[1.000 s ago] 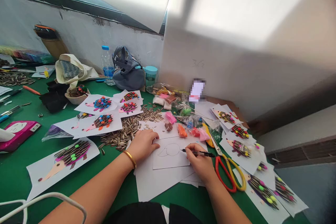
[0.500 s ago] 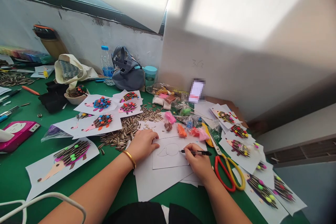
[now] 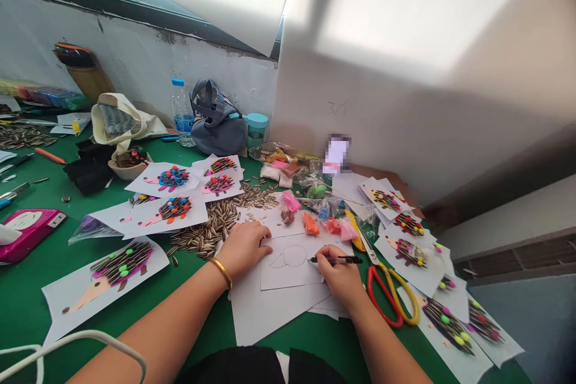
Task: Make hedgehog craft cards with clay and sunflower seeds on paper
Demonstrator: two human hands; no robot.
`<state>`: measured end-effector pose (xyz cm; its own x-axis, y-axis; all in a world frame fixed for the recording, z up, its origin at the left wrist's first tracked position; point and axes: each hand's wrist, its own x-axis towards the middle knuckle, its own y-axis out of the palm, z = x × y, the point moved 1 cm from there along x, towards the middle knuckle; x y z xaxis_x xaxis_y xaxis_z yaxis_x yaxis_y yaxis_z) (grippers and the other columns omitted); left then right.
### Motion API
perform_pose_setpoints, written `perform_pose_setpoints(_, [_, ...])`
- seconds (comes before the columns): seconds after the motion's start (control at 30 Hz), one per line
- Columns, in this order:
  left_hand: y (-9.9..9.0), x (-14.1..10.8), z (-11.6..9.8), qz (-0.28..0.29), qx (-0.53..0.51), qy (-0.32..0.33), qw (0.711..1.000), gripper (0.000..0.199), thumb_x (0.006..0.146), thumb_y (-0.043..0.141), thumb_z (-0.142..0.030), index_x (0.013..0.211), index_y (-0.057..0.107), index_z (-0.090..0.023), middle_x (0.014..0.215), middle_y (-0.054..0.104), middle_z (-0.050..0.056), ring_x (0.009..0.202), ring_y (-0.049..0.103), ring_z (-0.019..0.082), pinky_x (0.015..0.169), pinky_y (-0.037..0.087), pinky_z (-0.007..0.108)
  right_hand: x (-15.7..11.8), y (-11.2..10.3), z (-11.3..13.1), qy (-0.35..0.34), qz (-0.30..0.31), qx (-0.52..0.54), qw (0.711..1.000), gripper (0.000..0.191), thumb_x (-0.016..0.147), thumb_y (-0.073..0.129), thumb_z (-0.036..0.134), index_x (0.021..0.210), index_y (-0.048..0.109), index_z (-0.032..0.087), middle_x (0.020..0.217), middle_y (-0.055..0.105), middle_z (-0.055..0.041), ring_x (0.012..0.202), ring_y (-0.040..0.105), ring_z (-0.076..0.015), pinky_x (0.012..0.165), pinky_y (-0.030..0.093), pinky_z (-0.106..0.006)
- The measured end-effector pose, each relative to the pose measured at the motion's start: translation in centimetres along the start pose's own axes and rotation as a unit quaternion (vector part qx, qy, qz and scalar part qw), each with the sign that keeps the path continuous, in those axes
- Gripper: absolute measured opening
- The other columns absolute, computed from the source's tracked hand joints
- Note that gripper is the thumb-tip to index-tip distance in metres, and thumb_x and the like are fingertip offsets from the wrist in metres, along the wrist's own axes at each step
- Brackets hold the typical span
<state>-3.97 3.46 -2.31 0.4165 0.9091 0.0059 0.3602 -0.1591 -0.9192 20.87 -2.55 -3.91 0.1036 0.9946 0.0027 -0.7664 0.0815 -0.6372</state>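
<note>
A black pen (image 3: pixel 342 260) is gripped in my right hand (image 3: pixel 335 273), its tip at the right side of a pencil-thin outline on a white sheet of paper (image 3: pixel 279 279). The outline is a rounded body with a pointed snout at its left. My left hand (image 3: pixel 246 246) rests at the sheet's upper left edge, thumb apart from the fingers, holding nothing. More white paper (image 3: pixel 265 315) lies underneath. Just right of my right hand are scissors (image 3: pixel 382 288) with one red and one yellow handle. Sunflower seeds (image 3: pixel 211 225) are heaped beyond my left hand.
Finished hedgehog pictures (image 3: pixel 121 270) lie on both sides of the green table (image 3: pixel 189 366). Bagged coloured clay (image 3: pixel 310 223) sits ahead, before a blurred phone (image 3: pixel 336 155). A water bottle (image 3: pixel 182 117), a grey bag (image 3: pixel 219 129) and a pink device (image 3: pixel 33 231) stand farther left.
</note>
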Motion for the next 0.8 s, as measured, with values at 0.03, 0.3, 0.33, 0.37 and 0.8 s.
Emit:
perform_pose_setpoints(0.03, [0.0,0.0,0.0,0.000,0.000,0.000,1.000,0.019,0.080,0.070,-0.036,0.096,0.070,-0.025,0.092,0.069,0.003,0.093,0.062,0.024,0.080,0.040,0.035,0.0,0.0,-0.1,0.000,-0.001,-0.001,1.000,0.021,0.083,0.049,0.037,0.074,0.061,0.022,0.070,0.066,-0.0010,0.065,0.059,-0.0191,0.059,0.041,-0.028])
perform_pose_setpoints(0.3, [-0.1,0.0,-0.1,-0.002,-0.002,0.000,1.000,0.019,0.081,0.069,-0.036,0.096,0.070,-0.025,0.090,0.069,0.002,0.093,0.062,0.024,0.081,0.040,0.035,0.0,0.2,-0.2,0.004,0.007,0.016,1.000,0.023,0.085,0.049,0.040,0.077,0.062,0.022,0.071,0.067,-0.0013,0.065,0.059,-0.0192,0.059,0.042,-0.028])
perform_pose_setpoints(0.33, [-0.1,0.0,-0.1,-0.003,-0.002,0.000,1.000,0.019,0.080,0.070,-0.036,0.096,0.070,-0.025,0.090,0.069,0.002,0.093,0.062,0.024,0.081,0.040,0.035,0.0,0.1,-0.1,0.006,0.007,0.017,1.000,0.023,0.085,0.049,0.040,0.078,0.062,0.022,0.071,0.066,-0.0012,0.065,0.059,-0.0191,0.059,0.042,-0.028])
perform_pose_setpoints(0.37, [-0.1,0.0,0.0,-0.003,-0.002,0.000,1.000,0.019,0.080,0.070,-0.036,0.096,0.070,-0.025,0.090,0.069,0.002,0.093,0.062,0.024,0.081,0.040,0.035,0.0,0.1,0.0,0.008,0.007,0.019,1.000,0.023,0.085,0.049,0.040,0.078,0.062,0.022,0.070,0.066,-0.0012,0.064,0.059,-0.0191,0.059,0.042,-0.028])
perform_pose_setpoints(0.8, [-0.1,-0.1,-0.1,-0.003,-0.003,0.001,1.000,0.020,0.080,0.070,-0.036,0.096,0.070,-0.025,0.092,0.069,0.003,0.095,0.062,0.024,0.082,0.040,0.036,-1.7,1.7,1.2,-0.071,0.058,0.026,0.995,0.018,0.087,0.050,0.031,0.080,0.064,0.022,0.080,0.069,-0.0024,0.076,0.063,-0.0197,0.066,0.046,-0.028])
